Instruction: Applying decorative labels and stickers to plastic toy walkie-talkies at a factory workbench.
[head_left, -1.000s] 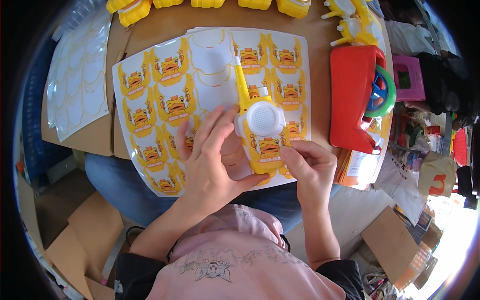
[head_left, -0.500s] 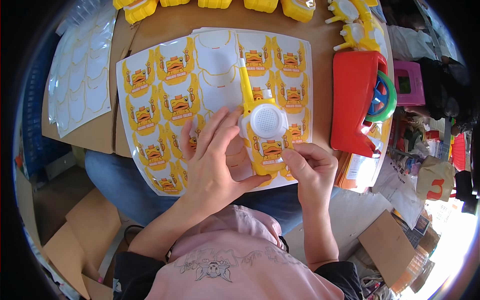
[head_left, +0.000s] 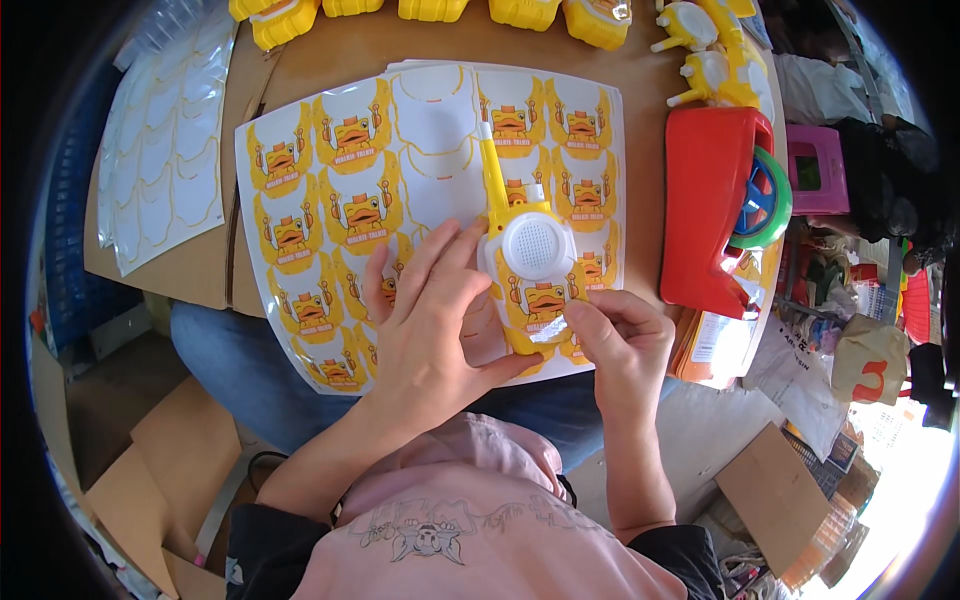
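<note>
A yellow toy walkie-talkie (head_left: 494,185) with a white round speaker grille lies on a sheet of stickers (head_left: 430,110), its antenna pointing away from me. My left hand (head_left: 425,320) steadies it from the left, thumb against its lower end and fingertips along its side. Over the lower front of the toy lies a yellow duck sticker (head_left: 543,302), with glare on its lower part. Its right edge is pinched between the thumb and forefinger of my right hand (head_left: 625,335). How much of the sticker is stuck down, I cannot tell.
A red tape dispenser (head_left: 700,200) with a green and blue roll stands to the right. Several yellow toy bodies (head_left: 432,8) line the far edge, with more yellow parts (head_left: 705,70) at far right. Used sticker sheets (head_left: 165,150) lie at left on the cardboard (head_left: 250,210).
The toy and the sheet have shifted very slightly toward me. The sticker's lower part now catches more light. Both hands keep nearly the same hold.
</note>
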